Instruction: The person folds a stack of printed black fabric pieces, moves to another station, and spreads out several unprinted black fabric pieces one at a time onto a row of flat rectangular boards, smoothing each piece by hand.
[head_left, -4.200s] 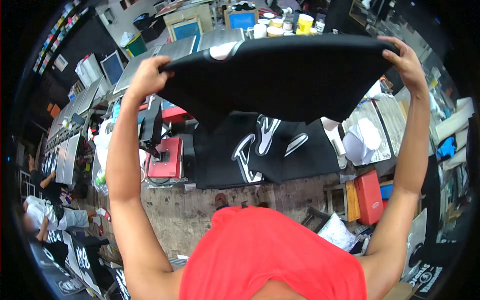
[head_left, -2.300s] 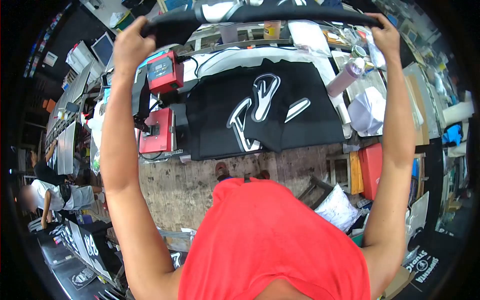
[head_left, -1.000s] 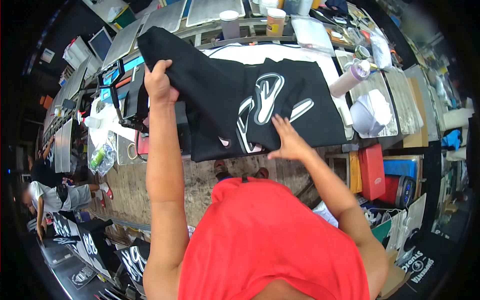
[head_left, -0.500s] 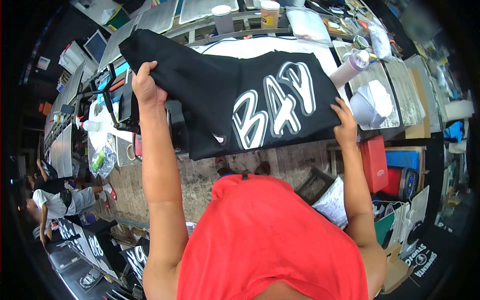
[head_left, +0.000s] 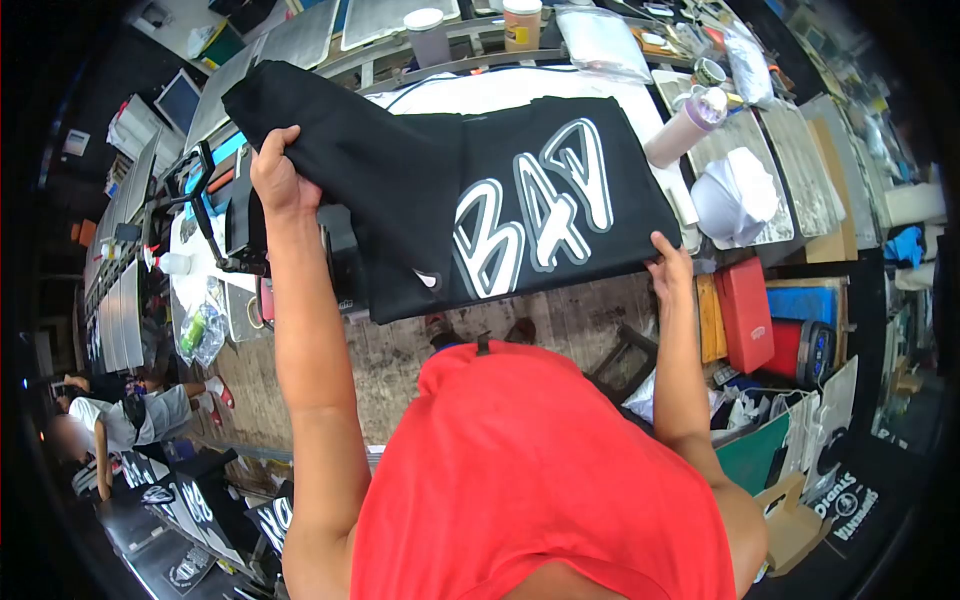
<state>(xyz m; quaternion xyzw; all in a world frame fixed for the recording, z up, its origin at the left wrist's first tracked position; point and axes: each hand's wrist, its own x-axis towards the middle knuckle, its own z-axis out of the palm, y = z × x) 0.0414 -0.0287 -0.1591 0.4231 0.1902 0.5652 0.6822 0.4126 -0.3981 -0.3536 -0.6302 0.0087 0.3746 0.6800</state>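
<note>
A black shirt (head_left: pixel 420 190) with large white letters "BAY" (head_left: pixel 535 205) lies over the white-covered worktable (head_left: pixel 520 90). My left hand (head_left: pixel 275 175) grips the shirt's raised left part, holding it above a heat press (head_left: pixel 250 230). At the shirt's lower right corner, near the table's front edge, my right hand (head_left: pixel 668 270) pinches the hem. My red shirt fills the bottom of the view.
Behind the shirt stand cups (head_left: pixel 428 30) and a clear plastic bag (head_left: pixel 600 40). A pink bottle (head_left: pixel 685 120) and a white cap (head_left: pixel 735 200) lie at the right. A red box (head_left: pixel 750 310) sits below. Another person (head_left: pixel 130 425) crouches far left on the floor.
The shirt came down from overhead onto the table. My right hand let go, smoothed the print, then took the lower right hem. The lettering now shows flat.
</note>
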